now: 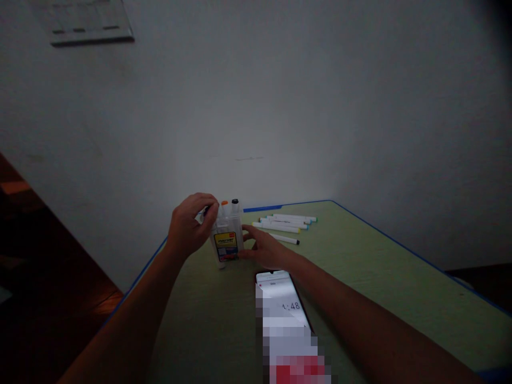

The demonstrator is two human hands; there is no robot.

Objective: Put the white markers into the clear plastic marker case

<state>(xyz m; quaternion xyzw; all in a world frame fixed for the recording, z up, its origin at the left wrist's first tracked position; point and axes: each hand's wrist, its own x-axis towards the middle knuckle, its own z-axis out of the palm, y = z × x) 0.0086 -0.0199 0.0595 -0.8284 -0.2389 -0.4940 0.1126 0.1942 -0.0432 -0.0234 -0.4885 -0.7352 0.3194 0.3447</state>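
Note:
A clear plastic marker case [228,224] with a yellow and dark label stands on the table. An orange-capped marker [224,204] and a black-capped marker [235,202] stick out of its top. At its upper left corner, my left hand [192,221] is closed in a pinch around a dark-capped marker, mostly hidden by the fingers. My right hand [267,249] grips the right side of the case, thumb low near the label and fingers behind. Several white markers [280,227] with coloured ends lie just beyond my right hand.
A phone [280,298] showing a timer lies in front of the case, between my forearms. The green table [384,282] has a blue edge and meets a pale wall [280,106]. A panel [92,21] hangs at the upper left.

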